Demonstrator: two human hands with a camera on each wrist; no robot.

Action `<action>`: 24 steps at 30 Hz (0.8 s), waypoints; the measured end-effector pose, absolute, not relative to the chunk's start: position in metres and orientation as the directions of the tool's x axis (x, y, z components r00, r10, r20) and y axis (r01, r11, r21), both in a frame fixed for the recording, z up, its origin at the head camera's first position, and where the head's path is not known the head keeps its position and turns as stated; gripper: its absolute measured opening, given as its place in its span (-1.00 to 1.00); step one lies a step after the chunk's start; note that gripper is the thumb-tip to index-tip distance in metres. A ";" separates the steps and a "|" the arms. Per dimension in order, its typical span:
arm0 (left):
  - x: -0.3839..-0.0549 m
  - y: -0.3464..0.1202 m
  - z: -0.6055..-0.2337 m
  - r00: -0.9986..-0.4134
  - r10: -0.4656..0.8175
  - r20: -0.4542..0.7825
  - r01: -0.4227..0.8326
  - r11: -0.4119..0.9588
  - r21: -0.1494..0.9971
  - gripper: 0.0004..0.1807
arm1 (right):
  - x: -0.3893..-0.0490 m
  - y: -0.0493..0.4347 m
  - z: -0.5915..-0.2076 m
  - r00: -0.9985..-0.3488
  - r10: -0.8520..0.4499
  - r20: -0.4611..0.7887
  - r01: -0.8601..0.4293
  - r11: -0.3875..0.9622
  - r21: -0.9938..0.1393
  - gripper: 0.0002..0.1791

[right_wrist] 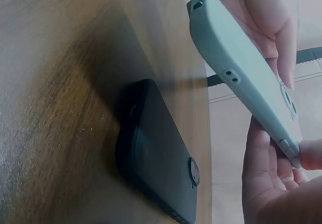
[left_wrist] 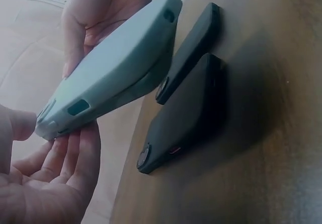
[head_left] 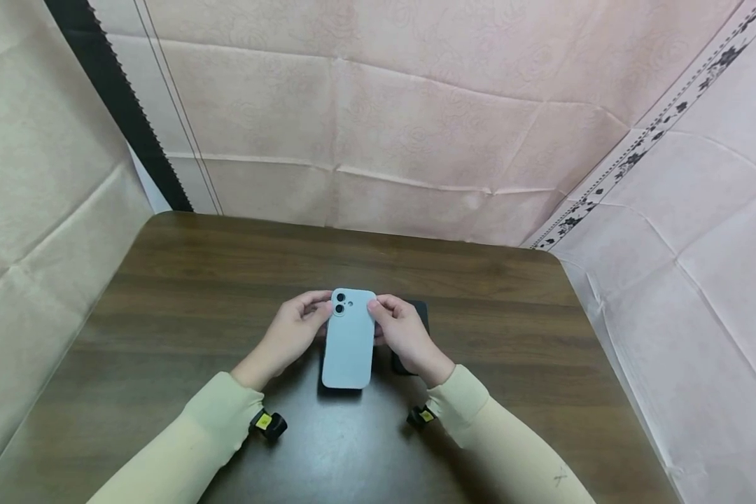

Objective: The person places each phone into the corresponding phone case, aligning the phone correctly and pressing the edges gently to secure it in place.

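Between my two hands is a light blue phone case (head_left: 348,353), tilted over the table with its back and two camera rings upward. My left hand (head_left: 295,327) pinches its upper left corner, thumb on the back edge and fingers underneath. At the upper right corner, my right hand (head_left: 406,334) grips it the same way. Seen from the left wrist, the case (left_wrist: 115,58) has side cutouts and a second layer along its lower edge. Below it lies a black phone-shaped slab (left_wrist: 183,113) with a round ring at one end.
Beside that slab, partly hidden by my right hand, lies another black slab (head_left: 423,316). Both rest on the dark wooden table (head_left: 227,273). Pale patterned cloth (head_left: 378,126) hangs behind the table and along both sides. Each wrist carries a small black camera (head_left: 268,424).
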State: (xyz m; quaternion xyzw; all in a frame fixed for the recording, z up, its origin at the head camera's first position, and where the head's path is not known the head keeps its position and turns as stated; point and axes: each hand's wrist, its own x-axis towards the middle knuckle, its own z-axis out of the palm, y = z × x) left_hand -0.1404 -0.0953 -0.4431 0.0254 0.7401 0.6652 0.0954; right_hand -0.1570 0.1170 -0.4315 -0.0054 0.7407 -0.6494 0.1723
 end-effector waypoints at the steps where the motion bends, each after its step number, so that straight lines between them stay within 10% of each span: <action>1: -0.141 -0.095 -0.442 -0.981 0.156 -0.114 -0.095 0.124 0.988 -0.54 | -0.157 0.117 -0.432 -0.940 -0.236 -0.248 0.213 0.161 -0.964 -0.69; 24: -0.145 -0.093 -0.439 -0.992 0.061 -0.109 -0.094 0.213 0.973 -0.42 | -0.159 0.118 -0.438 -0.933 -0.278 -0.227 0.180 0.185 -0.966 -0.65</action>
